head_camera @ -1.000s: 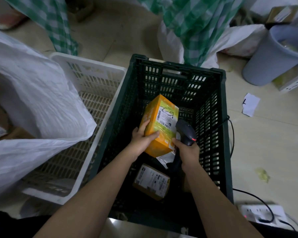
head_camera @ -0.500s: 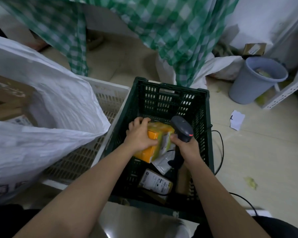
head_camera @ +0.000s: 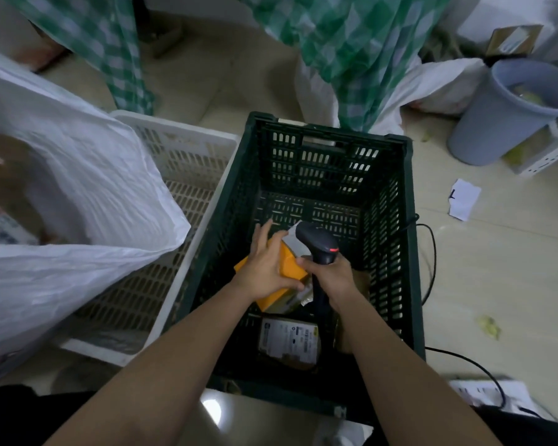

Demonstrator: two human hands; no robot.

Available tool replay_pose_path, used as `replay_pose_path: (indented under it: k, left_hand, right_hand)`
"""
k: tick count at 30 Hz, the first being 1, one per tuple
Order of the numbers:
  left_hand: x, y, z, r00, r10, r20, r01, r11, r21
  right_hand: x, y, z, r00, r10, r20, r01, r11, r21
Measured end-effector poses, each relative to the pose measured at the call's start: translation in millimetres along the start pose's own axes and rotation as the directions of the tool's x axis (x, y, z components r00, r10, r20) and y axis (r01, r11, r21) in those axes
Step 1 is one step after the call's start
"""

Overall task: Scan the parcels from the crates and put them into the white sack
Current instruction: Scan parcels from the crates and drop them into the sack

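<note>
- A person's left hand (head_camera: 264,268) grips an orange parcel (head_camera: 289,272) over the dark green crate (head_camera: 409,239), thumb curled under its near edge and fingers spread over its top face.
- A second earlier the parcel stood upright with its white label facing the camera; now it is tipped over and its label faces away, only a white edge showing at the far end beside the scanner head.
- The right hand (head_camera: 332,278) stays wrapped round the handle of the black barcode scanner (head_camera: 318,243), whose red light shows on its head, touching or just beside the parcel's right edge.
- The change suggests the scan of this parcel is under way or just finished; whether it registered cannot be told.
- The parcel is a small box, plain orange on its visible faces, with a crumpled plastic packet (head_camera: 298,299) just beneath it.
- On the crate floor nearer the camera lies a brown parcel (head_camera: 287,342) with a white printed label, not yet handled.
- The white sack (head_camera: 78,201) gapes open at the left, draped over a white crate (head_camera: 181,136) standing against the green one.
- The likely next move carries the orange parcel left, over the crate wall, into that sack.
- The scanner's black cable (head_camera: 432,252) trails over the floor at the right.
</note>
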State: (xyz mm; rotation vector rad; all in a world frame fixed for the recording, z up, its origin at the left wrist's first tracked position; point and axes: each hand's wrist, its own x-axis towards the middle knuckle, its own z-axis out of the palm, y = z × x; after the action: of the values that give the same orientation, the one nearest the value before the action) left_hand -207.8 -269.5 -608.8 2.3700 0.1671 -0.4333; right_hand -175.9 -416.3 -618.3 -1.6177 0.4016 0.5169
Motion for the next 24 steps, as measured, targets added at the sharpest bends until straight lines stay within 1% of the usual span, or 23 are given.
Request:
replay_pose_path:
  k: [2, 3, 6, 8, 10, 12, 14, 17, 21, 24]
  left_hand:
    - [-3, -5, 1, 0.997, -0.077, -0.019, 0.079, 0.992, 0.094]
    - [-5, -10, 3, 0.994, -0.114, -0.005, 0.114, 0.988, 0.107]
    - [-13, -28, 5, 0.978, -0.176, 0.107, 0.176, 0.984, 0.016]
    - [-9, -36, 7, 0.976, -0.157, 0.152, 0.173, 0.98, -0.098]
    - [-1, -38, 9, 0.985, -0.125, 0.119, 0.153, 0.952, -0.264]
    - [9, -37, 9, 0.991, -0.112, 0.077, 0.132, 0.918, -0.373]
    - [16, -36, 7, 0.993, -0.107, 0.057, 0.121, 0.907, -0.404]
    - [22, -35, 3, 0.992, -0.125, 0.002, 0.113, 0.886, -0.45]
    - [20, -18, -10, 0.981, -0.174, -0.086, 0.096, 0.818, -0.567]
    - [13, 3, -27, 0.961, -0.202, -0.189, 0.028, 0.751, -0.66]
  right_hand:
    - [10, -4, -1, 0.998, -0.039, -0.055, 0.037, 0.998, -0.041]
    - [15, -6, -2, 0.994, -0.064, -0.086, 0.058, 0.996, -0.07]
    - [28, -10, -7, 0.983, -0.09, -0.161, 0.073, 0.991, -0.112]
    - [34, -10, -10, 0.975, -0.078, -0.21, 0.057, 0.993, -0.106]
    - [37, -9, -10, 0.967, -0.074, -0.242, 0.047, 0.992, -0.115]
    - [41, -6, -8, 0.957, -0.071, -0.28, 0.037, 0.992, -0.124]
    - [46, -4, -8, 0.947, -0.046, -0.319, 0.022, 0.997, -0.079]
    - [50, -10, -8, 0.95, -0.02, -0.312, 0.025, 1.0, 0.011]
    - [44, -27, -11, 0.954, -0.076, -0.291, 0.12, 0.983, 0.137]
    - [27, -48, -14, 0.959, -0.123, -0.256, 0.173, 0.968, 0.183]
